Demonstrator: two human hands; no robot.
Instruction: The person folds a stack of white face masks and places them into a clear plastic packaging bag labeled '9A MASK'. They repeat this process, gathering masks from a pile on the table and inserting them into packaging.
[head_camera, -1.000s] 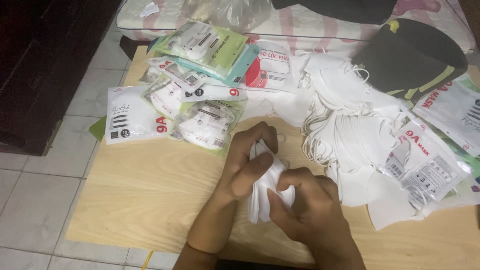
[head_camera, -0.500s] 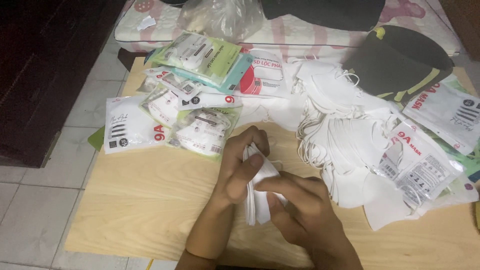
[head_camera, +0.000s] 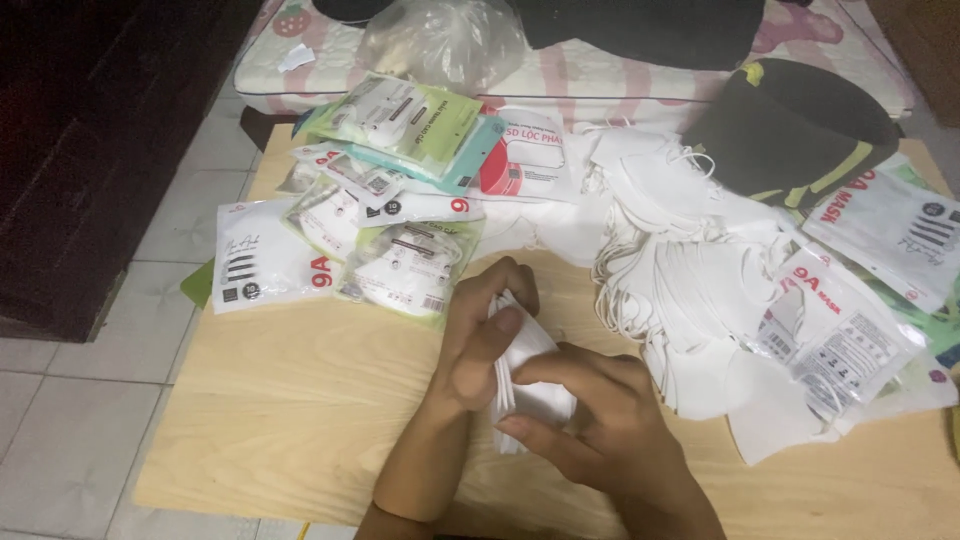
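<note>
Small stack of folded white fabric face masks (head_camera: 528, 385) held above middle of pale wooden tabletop (head_camera: 280, 420), between both hands. Left hand (head_camera: 480, 345): fingers closed round stack's left edge. Right hand (head_camera: 600, 425): fingers curled shut over lower right side. Step in hand, by judgement: squaring stack edges. Loose heap of white masks (head_camera: 690, 300) lies right; clear-fronted sealed mask packets (head_camera: 400, 265) lie left. Next move calls for even grip, edges kept flush.

Both forearms are bare above the wooden table (head_camera: 300, 420), no sleeves showing; the left hand (head_camera: 480, 340) and right hand (head_camera: 600, 430) seem ringless, though it's blurry.
</note>
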